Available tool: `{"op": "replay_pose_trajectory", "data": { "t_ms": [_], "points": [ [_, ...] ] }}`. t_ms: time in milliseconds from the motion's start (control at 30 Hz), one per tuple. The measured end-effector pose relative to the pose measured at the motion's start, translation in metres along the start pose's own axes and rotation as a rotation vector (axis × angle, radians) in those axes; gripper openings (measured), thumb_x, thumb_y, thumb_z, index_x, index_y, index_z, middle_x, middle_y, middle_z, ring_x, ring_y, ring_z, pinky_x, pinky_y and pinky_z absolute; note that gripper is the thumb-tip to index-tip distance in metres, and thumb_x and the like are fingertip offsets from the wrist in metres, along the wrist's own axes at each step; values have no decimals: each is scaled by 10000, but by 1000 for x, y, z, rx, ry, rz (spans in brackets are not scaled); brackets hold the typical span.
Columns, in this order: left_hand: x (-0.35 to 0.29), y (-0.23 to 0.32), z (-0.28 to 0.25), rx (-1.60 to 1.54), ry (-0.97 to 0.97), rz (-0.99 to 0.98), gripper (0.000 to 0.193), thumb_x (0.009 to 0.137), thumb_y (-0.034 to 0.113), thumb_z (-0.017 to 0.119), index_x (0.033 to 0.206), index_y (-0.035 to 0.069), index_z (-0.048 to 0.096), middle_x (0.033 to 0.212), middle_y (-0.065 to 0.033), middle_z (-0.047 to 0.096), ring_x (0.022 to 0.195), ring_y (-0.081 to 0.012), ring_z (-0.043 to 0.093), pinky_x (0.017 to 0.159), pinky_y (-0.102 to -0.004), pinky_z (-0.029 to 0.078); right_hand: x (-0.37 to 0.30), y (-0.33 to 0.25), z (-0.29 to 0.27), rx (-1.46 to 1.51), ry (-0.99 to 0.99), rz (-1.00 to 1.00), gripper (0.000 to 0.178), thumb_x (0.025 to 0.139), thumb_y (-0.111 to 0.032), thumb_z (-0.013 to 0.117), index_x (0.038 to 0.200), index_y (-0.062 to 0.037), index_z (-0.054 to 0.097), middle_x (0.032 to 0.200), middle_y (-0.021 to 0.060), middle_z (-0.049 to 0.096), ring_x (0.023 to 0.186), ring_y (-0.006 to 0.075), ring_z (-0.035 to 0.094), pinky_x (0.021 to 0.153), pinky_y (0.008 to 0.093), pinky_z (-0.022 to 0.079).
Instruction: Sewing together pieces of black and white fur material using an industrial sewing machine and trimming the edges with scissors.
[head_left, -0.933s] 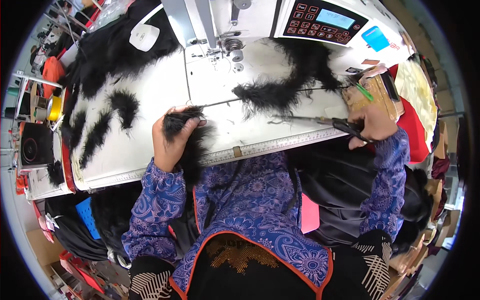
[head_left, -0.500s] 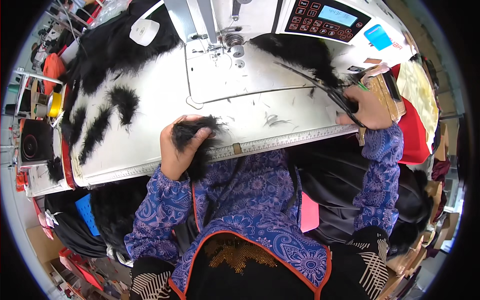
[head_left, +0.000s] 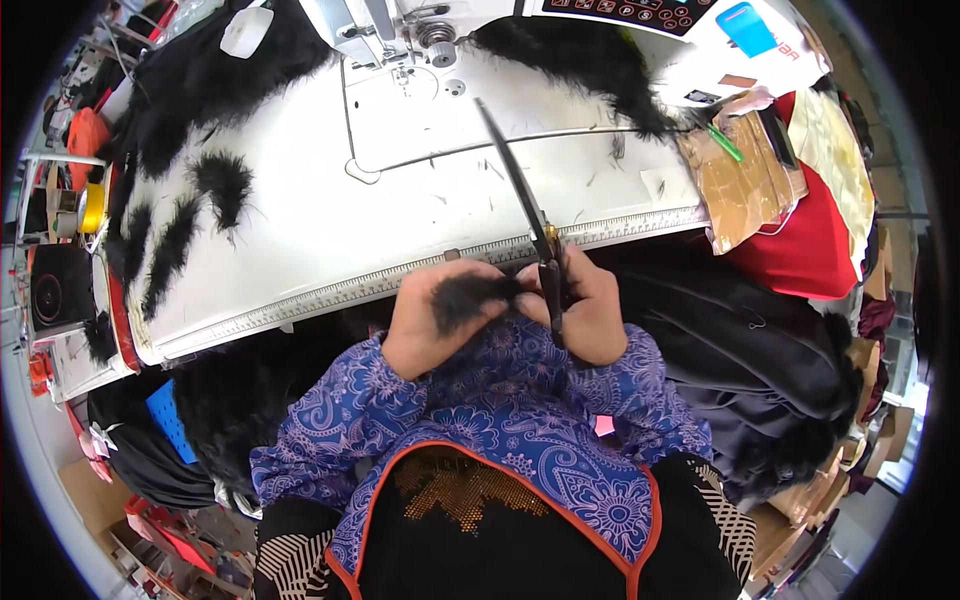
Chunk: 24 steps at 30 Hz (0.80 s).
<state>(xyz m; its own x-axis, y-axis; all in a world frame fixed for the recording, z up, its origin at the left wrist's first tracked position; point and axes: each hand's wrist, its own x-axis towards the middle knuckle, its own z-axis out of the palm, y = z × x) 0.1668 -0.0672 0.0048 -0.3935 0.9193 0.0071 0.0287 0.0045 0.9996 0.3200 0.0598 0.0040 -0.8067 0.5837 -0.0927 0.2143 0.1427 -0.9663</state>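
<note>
My left hand (head_left: pixel 418 322) is closed round a small piece of black fluffy trim (head_left: pixel 466 300) above the table's front edge. Close beside it, my right hand (head_left: pixel 598 318) grips a pair of long dark scissors (head_left: pixel 522 185), their blades pointing away from me over the white table. The fingertips of the right hand meet the end of the fluffy piece; whether they pinch it is hard to make out. Several short fluffy strips, one of them a dark tuft (head_left: pixel 222 186), lie on the table to the left.
A sewing machine (head_left: pixel 350 30) stands at the back, with larger black fluffy pieces (head_left: pixel 570 65) around it. Along the front edge runs a ruler strip (head_left: pixel 300 314). Taped brown cardboard (head_left: pixel 735 185) with a green tool (head_left: pixel 725 143) lies right. Black fabric (head_left: pixel 690 300) hangs below the table.
My right hand has picked up the scissors from the table's right side and brought them to the middle beside my left. The left hand, still holding the fluffy piece, has moved slightly right.
</note>
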Motion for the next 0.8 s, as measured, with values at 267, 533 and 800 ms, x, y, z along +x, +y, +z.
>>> {"op": "replay_pose_trajectory", "data": {
  "t_ms": [267, 533, 800],
  "points": [
    [-12, -12, 17, 39, -42, -123, 210, 776, 3, 717, 969, -13, 635, 849, -70, 658, 776, -106, 613, 702, -247, 506, -14, 18, -5, 94, -34, 96, 245, 743, 26, 711, 912, -4, 536, 807, 23, 605, 728, 74, 554, 682, 226, 469],
    [-10, -16, 18, -32, -5, -182, 207, 786, 38, 734, 957, -21, 634, 877, -34, 646, 801, -86, 593, 740, -226, 489, -14, 22, 0, 90, 21, 68, 217, 763, 6, 689, 917, -5, 536, 801, 13, 577, 727, 68, 533, 683, 216, 450],
    [-25, -14, -19, 156, 114, -114, 190, 810, -8, 686, 992, -33, 637, 851, -54, 663, 778, -91, 601, 711, -221, 491, 9, 15, 16, -147, 291, -52, 223, 756, -18, 694, 923, 4, 550, 786, 58, 634, 680, 109, 574, 650, 247, 467]
  ]
}}
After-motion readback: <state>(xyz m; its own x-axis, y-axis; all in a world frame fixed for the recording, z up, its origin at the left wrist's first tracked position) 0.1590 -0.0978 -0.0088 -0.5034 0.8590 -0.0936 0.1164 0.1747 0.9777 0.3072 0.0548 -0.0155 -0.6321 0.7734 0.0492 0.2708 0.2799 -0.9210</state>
